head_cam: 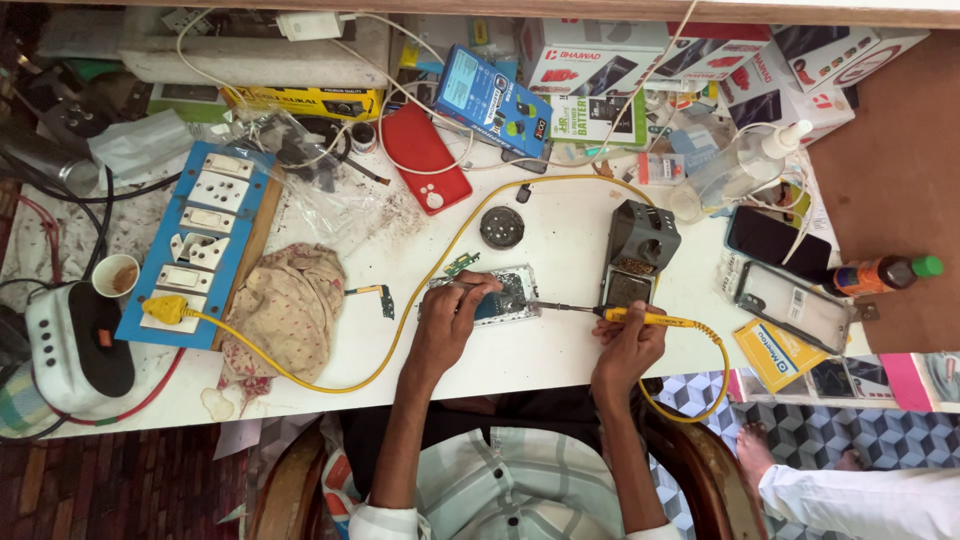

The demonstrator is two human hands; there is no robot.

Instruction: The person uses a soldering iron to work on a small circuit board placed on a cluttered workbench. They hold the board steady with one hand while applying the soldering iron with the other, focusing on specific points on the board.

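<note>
My left hand (455,315) rests on an opened phone (508,296) lying on the white table (560,350), pinching thin tweezers (462,285) over its circuit board. My right hand (628,335) grips a yellow-handled soldering iron (645,317). The iron's dark tip points left and reaches the phone's right edge. The iron's yellow cord (420,300) loops across the table to a plug in the blue switchboard (200,245).
A grey soldering stand (640,240) sits just behind my right hand. A red phone (425,158), round black part (502,227), spray bottle (735,170), cloth rag (290,305), boxes and phone covers crowd the table. Another person's foot (760,455) shows at the lower right.
</note>
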